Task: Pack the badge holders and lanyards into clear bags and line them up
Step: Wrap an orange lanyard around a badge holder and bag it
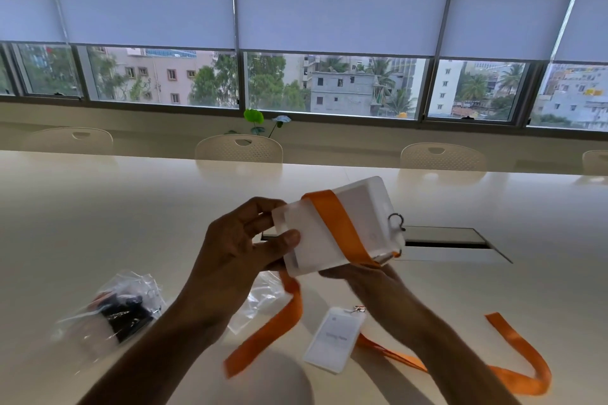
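- A frosted white badge holder (339, 227) is held up above the table (98, 223), tilted, with an orange lanyard (335, 223) wrapped diagonally across its face; a metal ring clip (396, 220) shows at its right edge.
- The lanyard's loose end hangs down below the holder toward the table, blurred.
- The left hand (243, 240) pinches the holder's left edge, thumb on the front and fingers curled behind.
- The right hand (365, 276) supports the holder from below near its lower right corner; whether its fingers close round it cannot be told.
- A second badge holder (332, 340) lies flat on the table below the hands, its own orange lanyard (513, 362) trailing off to the right in a loop.
- At lower left lies a filled clear bag (112, 312) with dark contents; an empty clear bag (263, 299) lies beside the left wrist.
- Pale chairs (238, 148) line the table's far side beneath windows with half-lowered blinds (329, 10).
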`<move>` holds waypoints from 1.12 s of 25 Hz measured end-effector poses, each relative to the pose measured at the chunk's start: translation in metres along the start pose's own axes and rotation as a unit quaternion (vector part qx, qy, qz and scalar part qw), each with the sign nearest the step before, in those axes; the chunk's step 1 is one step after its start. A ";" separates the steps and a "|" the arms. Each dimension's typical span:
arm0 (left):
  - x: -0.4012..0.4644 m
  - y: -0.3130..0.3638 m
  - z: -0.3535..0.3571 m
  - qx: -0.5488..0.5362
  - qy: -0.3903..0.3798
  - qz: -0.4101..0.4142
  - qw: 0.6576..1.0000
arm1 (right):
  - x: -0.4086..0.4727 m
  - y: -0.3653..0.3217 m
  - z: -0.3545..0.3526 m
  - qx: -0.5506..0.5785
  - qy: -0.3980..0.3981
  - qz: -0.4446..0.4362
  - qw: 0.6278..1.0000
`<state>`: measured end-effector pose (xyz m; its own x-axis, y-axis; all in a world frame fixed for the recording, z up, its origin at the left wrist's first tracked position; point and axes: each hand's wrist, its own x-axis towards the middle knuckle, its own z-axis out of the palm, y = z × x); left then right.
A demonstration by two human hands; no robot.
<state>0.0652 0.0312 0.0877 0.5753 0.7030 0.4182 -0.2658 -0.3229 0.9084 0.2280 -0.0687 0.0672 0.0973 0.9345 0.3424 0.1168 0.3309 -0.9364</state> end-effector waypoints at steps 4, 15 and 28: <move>0.002 0.001 -0.005 0.025 0.029 0.002 0.999 | 0.004 0.010 0.024 0.029 -0.029 0.038 0.998; 0.012 -0.003 -0.019 0.146 0.181 0.059 0.971 | 0.009 0.019 0.013 -0.087 -0.009 0.000 0.996; 0.000 -0.031 -0.006 0.358 -0.110 0.124 0.919 | 0.003 -0.024 -0.026 0.192 0.059 -0.013 0.979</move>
<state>0.0693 0.0452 0.0592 0.7292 0.4315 0.5311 0.1215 -0.8454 0.5201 0.2514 -0.0775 0.0925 0.2152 0.9110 0.3519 -0.2583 0.4006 -0.8791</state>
